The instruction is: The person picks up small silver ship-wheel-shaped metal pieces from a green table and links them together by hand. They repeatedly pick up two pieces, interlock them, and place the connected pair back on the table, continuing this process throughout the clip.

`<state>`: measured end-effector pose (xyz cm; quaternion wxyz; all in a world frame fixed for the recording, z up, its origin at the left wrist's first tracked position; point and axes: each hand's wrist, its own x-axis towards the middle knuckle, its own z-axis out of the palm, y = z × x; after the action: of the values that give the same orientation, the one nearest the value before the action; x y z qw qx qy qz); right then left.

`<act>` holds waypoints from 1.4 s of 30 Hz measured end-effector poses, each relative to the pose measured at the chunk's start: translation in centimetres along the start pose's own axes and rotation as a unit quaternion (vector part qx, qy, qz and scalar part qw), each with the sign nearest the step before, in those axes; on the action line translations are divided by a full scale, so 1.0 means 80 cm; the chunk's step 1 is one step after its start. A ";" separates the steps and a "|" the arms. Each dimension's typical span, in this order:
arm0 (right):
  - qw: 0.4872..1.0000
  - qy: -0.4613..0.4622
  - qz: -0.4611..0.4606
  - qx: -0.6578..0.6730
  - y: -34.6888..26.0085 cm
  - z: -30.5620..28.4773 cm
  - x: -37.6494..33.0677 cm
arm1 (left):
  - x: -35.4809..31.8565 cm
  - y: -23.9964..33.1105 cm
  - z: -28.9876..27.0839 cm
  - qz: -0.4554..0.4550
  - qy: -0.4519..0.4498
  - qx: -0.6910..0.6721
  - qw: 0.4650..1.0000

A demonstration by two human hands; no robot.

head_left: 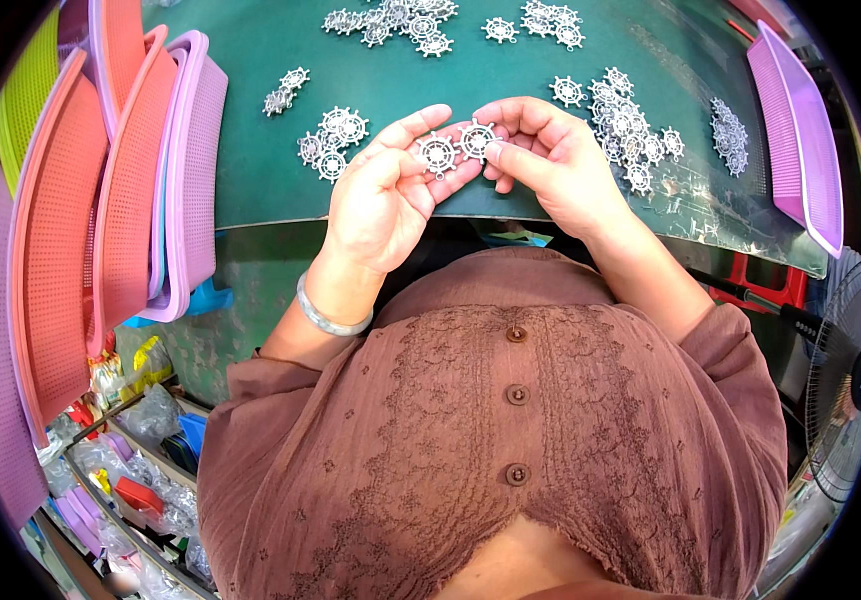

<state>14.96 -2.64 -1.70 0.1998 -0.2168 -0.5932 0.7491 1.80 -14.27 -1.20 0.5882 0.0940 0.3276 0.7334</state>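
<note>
Where the green mat [271, 180] meets its near edge, your two hands come together just above it. Left hand [386, 195]: fingers curled, thumb stretched over, a silver ship-wheel charm [437, 153] lying on the fingertips and pinned lightly there. Right hand [551, 160]: thumb and forefinger closed on a second wheel charm [477, 139], held flat, its rim touching or all but touching the first one; the overlap is too small for you to call either way. Silver bangle [329, 318] on your left wrist.

Loose charms of the same kind lie on the mat: a small cluster [333, 140] just left of your left hand, a bigger heap [626, 130] just right of your right hand, more scattered along the far side [401, 20], and a short stack [729, 135] near the right edge.

Left of the mat, perforated plastic trays stand stacked on edge, orange [61, 230] and lilac [196, 170]. One purple tray [801, 130] lies at the mat's right. Lower right, a fan [851, 390] sits well apart from the work.
</note>
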 end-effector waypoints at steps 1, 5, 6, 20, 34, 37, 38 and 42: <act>1.000 0.000 0.003 0.006 0.000 -0.001 0.000 | 0.000 0.000 0.001 0.000 0.002 0.007 1.000; 1.000 -0.003 0.008 0.021 -0.002 -0.002 -0.001 | 0.001 0.000 0.005 0.000 0.004 0.034 0.999; 1.000 -0.002 0.005 0.025 0.000 -0.003 0.000 | 0.002 -0.001 0.005 0.000 0.002 0.041 0.999; 0.998 -0.004 -0.016 0.062 0.007 -0.009 -0.001 | 0.003 -0.005 0.011 0.004 -0.002 0.047 0.999; 0.997 -0.008 -0.023 0.067 0.010 -0.014 -0.001 | 0.005 -0.006 0.013 0.001 -0.001 0.045 0.999; 0.997 -0.008 -0.023 0.069 0.010 -0.014 -0.001 | 0.005 -0.007 0.013 0.004 -0.001 0.045 0.999; 0.997 -0.009 -0.023 0.072 0.009 -0.014 -0.001 | 0.005 -0.007 0.013 0.004 -0.001 0.045 0.999; 0.997 -0.013 -0.021 0.073 0.010 -0.015 -0.001 | 0.005 -0.007 0.013 0.005 0.001 0.050 0.999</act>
<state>15.66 -1.87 -2.74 0.2235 -0.1793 -0.5441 0.7885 2.67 -13.43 -0.83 0.5789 0.1244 0.3641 0.7189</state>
